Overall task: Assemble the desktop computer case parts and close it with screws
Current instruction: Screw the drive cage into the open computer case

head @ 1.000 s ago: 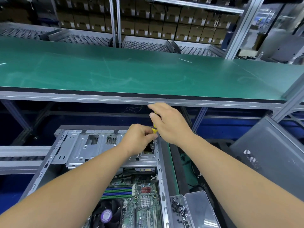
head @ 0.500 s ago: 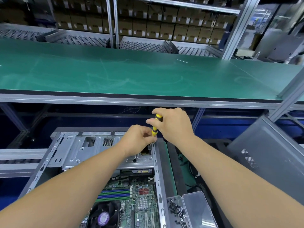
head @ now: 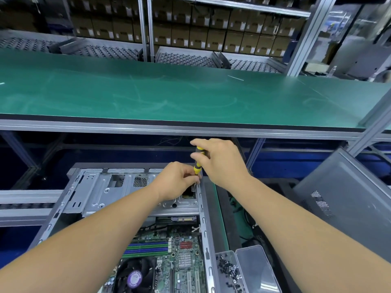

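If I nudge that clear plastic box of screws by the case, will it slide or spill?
The clear box looks light and smooth-sided, so it would probably slide easily. Its lid lies open, so a hard push or tip could scatter the small dark screws. It sits beside the computer case, whose wall may stop it going that way.

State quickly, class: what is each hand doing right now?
Left hand: pinching the screwdriver near its tip.
Right hand: gripping the screwdriver's handle.
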